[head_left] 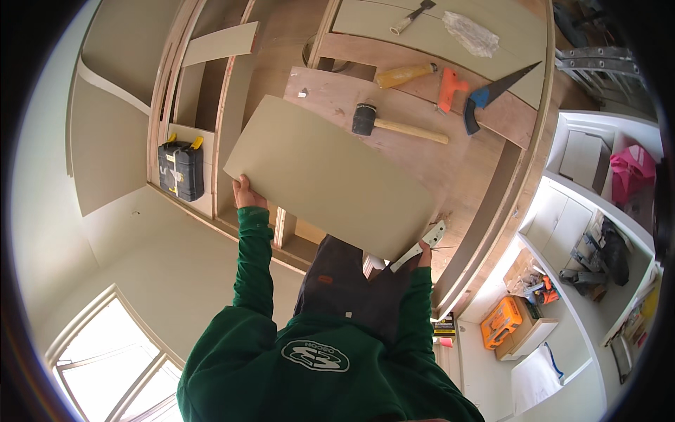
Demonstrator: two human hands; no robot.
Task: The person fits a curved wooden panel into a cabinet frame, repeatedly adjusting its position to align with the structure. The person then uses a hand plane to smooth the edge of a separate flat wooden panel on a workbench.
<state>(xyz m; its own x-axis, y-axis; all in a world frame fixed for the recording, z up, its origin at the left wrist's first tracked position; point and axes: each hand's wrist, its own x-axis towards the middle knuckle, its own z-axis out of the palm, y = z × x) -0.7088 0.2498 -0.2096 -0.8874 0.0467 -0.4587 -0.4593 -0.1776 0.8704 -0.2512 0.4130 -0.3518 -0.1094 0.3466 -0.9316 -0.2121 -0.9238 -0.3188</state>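
A large beige panel (323, 176) is held at a slant in front of me. My left hand (247, 193) is closed on its near left corner, thumb on the upper face. At the panel's right end, my right hand (424, 254) closes around a pale strip with dark holes (420, 246), which runs along the panel's edge. Whether the strip is joined to the panel I cannot tell. Beyond the panel, a black-headed mallet with a wooden handle (411, 131) lies on a reddish board (330, 91).
Past the mallet lie a yellow bottle (406, 74), an orange tool (451, 89), a handsaw (496, 95) and a chisel (412, 17). Wooden framing (228, 105) surrounds the work area. A black toolbox (181, 169) sits left; white shelves (562, 211) with tools stand right.
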